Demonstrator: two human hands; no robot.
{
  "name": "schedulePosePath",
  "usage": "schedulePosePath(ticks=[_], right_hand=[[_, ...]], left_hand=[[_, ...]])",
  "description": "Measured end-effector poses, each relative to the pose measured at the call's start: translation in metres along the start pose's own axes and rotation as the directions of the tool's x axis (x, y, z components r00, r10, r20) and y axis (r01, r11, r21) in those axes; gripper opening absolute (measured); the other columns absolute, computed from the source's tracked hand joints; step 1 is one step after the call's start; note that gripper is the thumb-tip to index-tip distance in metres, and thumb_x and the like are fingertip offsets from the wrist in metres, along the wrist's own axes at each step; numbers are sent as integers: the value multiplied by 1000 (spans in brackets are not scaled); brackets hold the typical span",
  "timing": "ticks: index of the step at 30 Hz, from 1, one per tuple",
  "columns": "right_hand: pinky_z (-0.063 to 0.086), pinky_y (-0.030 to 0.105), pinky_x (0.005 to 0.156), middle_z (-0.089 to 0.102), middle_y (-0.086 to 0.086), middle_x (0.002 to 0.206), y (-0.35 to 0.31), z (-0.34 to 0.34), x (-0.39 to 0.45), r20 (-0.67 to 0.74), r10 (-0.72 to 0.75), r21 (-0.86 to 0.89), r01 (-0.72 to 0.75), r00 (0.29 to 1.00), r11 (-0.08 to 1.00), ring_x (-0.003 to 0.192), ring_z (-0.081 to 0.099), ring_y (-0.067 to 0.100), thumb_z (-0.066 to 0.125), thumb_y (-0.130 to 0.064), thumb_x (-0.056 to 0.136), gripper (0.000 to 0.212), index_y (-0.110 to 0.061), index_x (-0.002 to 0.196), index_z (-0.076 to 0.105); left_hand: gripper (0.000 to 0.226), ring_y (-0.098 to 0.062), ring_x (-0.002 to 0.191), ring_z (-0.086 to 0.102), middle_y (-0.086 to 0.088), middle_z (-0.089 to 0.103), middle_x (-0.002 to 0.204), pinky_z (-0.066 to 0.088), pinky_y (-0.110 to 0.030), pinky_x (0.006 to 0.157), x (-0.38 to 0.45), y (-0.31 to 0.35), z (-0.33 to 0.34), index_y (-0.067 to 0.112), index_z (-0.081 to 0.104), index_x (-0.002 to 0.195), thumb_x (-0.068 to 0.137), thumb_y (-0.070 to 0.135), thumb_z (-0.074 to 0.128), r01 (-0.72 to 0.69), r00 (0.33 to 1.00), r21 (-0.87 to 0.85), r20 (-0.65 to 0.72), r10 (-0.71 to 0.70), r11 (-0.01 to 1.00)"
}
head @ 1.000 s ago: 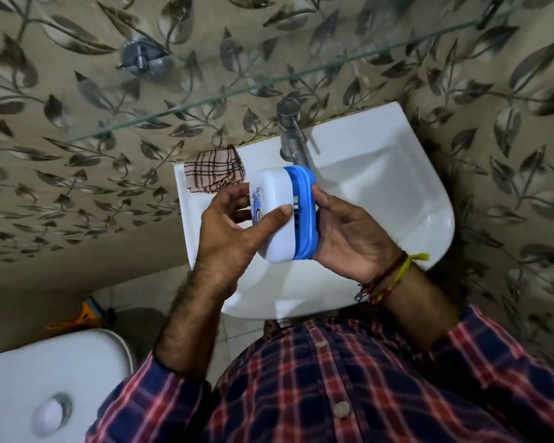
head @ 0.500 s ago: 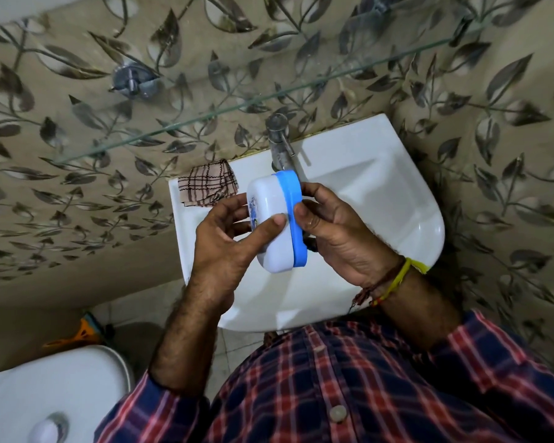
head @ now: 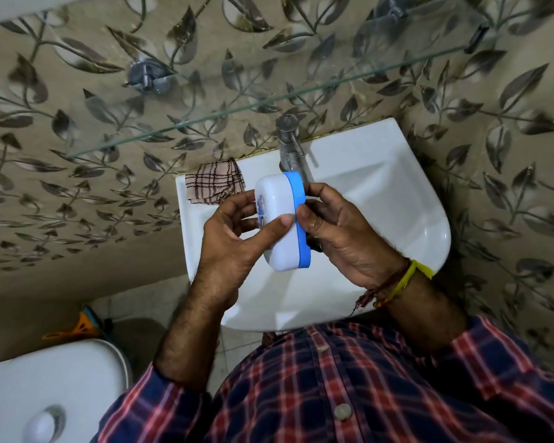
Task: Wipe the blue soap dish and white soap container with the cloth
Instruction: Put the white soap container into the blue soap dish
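Near the middle of the frame, two hands held the soap box up on its side over the white sink point(head: 397, 199). The left hand point(head: 231, 247) gripped the white soap container point(head: 277, 225), with its thumb pressed flat on the white side and its fingers curled behind. The right hand point(head: 343, 238) gripped the blue soap dish point(head: 299, 215), with its thumb on the blue edge. The white part and the blue part were pressed together, the blue one on the right. A small blue picture showed on the white part.

The cloth point(head: 216, 183), brown with dark checks, lay folded on the sink's back left corner, just beside the left hand's fingers but not touching them. A metal tap point(head: 290, 148) stood behind the soap box. A glass shelf point(head: 269, 102) ran across the leafy wall above. A white toilet tank point(head: 55, 388) sat at the lower left of the frame.
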State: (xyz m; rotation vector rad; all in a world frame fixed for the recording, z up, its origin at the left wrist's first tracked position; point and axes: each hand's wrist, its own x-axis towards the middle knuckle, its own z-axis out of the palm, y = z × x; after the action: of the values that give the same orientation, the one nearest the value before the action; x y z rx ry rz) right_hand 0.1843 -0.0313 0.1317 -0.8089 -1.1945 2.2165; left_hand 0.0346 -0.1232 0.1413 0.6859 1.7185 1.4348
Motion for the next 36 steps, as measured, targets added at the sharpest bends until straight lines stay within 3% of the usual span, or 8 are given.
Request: schedulePosePath(ticks=[7, 15, 18, 22, 25, 27, 31, 36], right_hand=[[54, 41, 87, 69, 7, 114, 3, 1, 1, 15, 29, -85, -27, 999, 996, 103, 67, 22, 71, -36, 82, 59, -13, 131, 50], [47, 65, 97, 51, 31, 137, 3, 4, -4, 22, 30, -52, -29, 999, 998, 112, 61, 35, 66, -27, 83, 63, -4, 137, 43], [50, 61, 94, 51, 30, 138, 3, 7, -7, 18, 42, -44, -41, 999, 998, 111, 62, 35, 69, -30, 77, 71, -4, 137, 43], [53, 57, 93, 54, 24, 139, 0, 9, -1, 37, 3, -23, -3, 999, 1000, 112, 64, 32, 77, -19, 85, 66, -19, 141, 43], [54, 53, 93, 56, 22, 136, -7, 7, 5, 81, -42, -52, 46, 996, 998, 112, 65, 31, 76, -21, 79, 73, -34, 142, 40], [57, 50, 90, 59, 15, 131, -11, 5, 9, 93, -52, -29, 55, 994, 998, 111, 65, 28, 76, -24, 76, 79, -41, 142, 38], [56, 46, 91, 55, 9, 135, -17, 3, 11, 42, -121, 123, 115, 992, 986, 116, 63, 28, 69, -23, 80, 72, -25, 146, 39], [47, 54, 104, 46, 25, 146, -25, 0, 11, 8, -192, 87, 191, 981, 978, 130, 52, 42, 57, -10, 88, 60, -9, 145, 36]], left_hand=[[78, -35, 111, 70, -5, 73, 122, 60, -55, 89, 1, -1, -5, 18, 66, 125, 56, 44, 91, 34, 998, -21, 51, -33, 999], [72, -39, 103, 71, -2, 73, 121, 62, -52, 83, -5, -1, -10, 19, 69, 123, 58, 41, 91, 25, 995, -44, 96, -21, 999], [73, -29, 97, 70, 2, 73, 122, 61, -43, 80, -6, 1, -10, 21, 68, 126, 60, 42, 89, 21, 991, -17, 130, -18, 1000], [71, -35, 115, 66, 2, 68, 131, 60, -43, 89, 0, 10, -17, 27, 65, 133, 68, 45, 85, -4, 978, 7, 211, 3, 1000], [71, -18, 111, 66, 4, 68, 127, 58, -26, 82, 5, 19, -22, 33, 64, 135, 68, 51, 83, -58, 969, 48, 242, 45, 997], [81, -14, 110, 64, 1, 66, 123, 56, -26, 81, 7, 20, -22, 33, 57, 140, 66, 56, 80, -73, 969, 74, 241, 53, 995], [82, -3, 104, 67, 0, 63, 124, 57, -21, 75, -3, 16, -20, 41, 50, 132, 60, 53, 86, -90, 961, 65, 269, 69, 994], [73, -19, 101, 70, 1, 68, 119, 59, -33, 84, -6, 18, -16, 29, 59, 122, 58, 28, 94, -219, 963, -15, 155, 219, 976]])
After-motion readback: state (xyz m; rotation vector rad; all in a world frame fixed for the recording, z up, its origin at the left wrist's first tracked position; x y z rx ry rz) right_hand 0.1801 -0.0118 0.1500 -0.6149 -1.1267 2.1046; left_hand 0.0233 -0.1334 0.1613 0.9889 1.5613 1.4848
